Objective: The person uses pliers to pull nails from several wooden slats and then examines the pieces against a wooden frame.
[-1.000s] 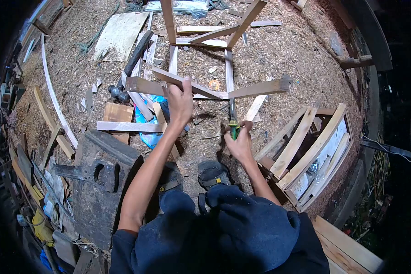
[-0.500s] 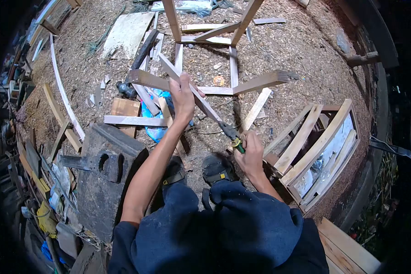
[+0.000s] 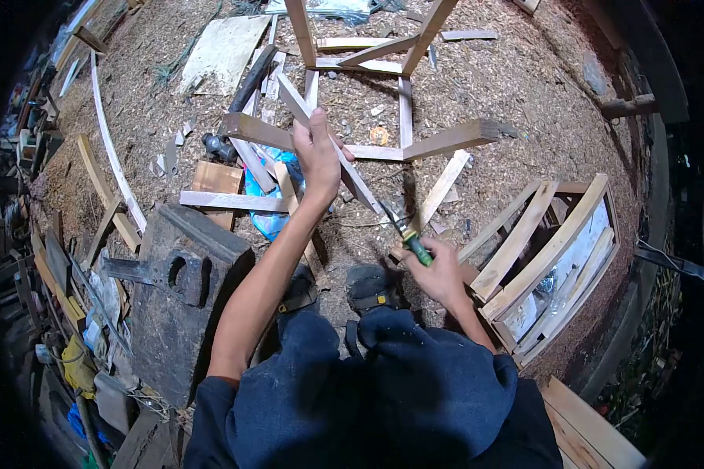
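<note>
right hand (image 3: 438,271) is wrapped round a green-handled tool (image 3: 419,250), metal end right at the near tip of a slanted wooden strip (image 3: 358,184), and the left hand (image 3: 318,162) grips that strip farther along, prob to keep it steady, with a wooden frame (image 3: 406,117) beyond

Head camera is looking forward and steeply down from above the wearer's lap (image 3: 438,383). Lap is sitting closest, filling bottom centre; shoes (image 3: 371,289) are showing just beyond. Left hand (image 3: 317,160) and right hand (image 3: 438,275) are falling near mid-picture, at arm's reach. Farther off, a wooden frame (image 3: 405,117) is running out past the top edge. View is spanning wide, taking in a dark block (image 3: 164,336) at left and a slatted crate (image 3: 515,242) at right; black is closing round the corners.
</note>
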Demonstrator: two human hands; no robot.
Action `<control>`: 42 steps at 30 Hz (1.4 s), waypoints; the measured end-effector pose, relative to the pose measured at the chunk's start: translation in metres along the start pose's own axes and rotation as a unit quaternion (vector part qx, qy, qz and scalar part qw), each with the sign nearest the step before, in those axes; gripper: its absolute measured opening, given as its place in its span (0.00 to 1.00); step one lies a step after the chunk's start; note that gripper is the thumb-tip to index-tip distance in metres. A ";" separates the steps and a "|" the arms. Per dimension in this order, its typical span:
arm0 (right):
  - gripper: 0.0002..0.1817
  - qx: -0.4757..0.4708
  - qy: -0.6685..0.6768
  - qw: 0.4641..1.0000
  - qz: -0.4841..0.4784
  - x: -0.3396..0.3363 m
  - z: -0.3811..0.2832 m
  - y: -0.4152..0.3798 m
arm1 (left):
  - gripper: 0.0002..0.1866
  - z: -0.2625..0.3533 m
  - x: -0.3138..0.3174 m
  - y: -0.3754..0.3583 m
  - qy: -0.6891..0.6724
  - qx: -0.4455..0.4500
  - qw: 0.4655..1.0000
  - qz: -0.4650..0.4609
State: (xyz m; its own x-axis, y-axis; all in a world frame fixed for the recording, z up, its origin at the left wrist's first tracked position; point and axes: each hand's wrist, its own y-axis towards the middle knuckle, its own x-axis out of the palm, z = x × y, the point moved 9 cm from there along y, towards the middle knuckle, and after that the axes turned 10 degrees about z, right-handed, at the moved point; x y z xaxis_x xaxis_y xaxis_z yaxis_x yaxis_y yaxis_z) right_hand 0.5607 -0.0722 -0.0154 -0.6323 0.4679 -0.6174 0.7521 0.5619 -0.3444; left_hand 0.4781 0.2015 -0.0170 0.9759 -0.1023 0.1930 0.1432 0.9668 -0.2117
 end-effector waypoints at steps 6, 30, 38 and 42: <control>0.12 -0.165 -0.007 0.985 0.050 -0.003 -0.039 -0.013 | 0.20 0.006 0.001 0.002 -0.028 -0.002 1.000 -0.006; 0.16 -0.334 -0.215 0.908 0.135 -0.009 -0.069 -0.031 | 0.20 0.051 -0.005 -0.017 0.014 0.112 0.993 0.037; 0.22 -0.308 -0.167 0.923 0.156 -0.017 -0.066 -0.033 | 0.20 0.060 0.001 -0.025 -0.004 0.115 0.993 0.030; 0.22 -0.283 -0.172 0.925 0.185 -0.018 -0.058 -0.034 | 0.20 0.067 0.004 -0.027 -0.003 0.126 0.991 0.035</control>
State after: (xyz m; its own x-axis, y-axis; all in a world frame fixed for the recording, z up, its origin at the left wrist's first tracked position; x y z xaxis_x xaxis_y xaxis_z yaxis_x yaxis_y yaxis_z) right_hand 0.5362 -0.0601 0.0487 -0.1812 0.5091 -0.8414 0.6252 0.7201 0.3010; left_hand 0.4669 0.1902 0.0534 0.9809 -0.0323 0.1916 0.0289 0.9994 0.0207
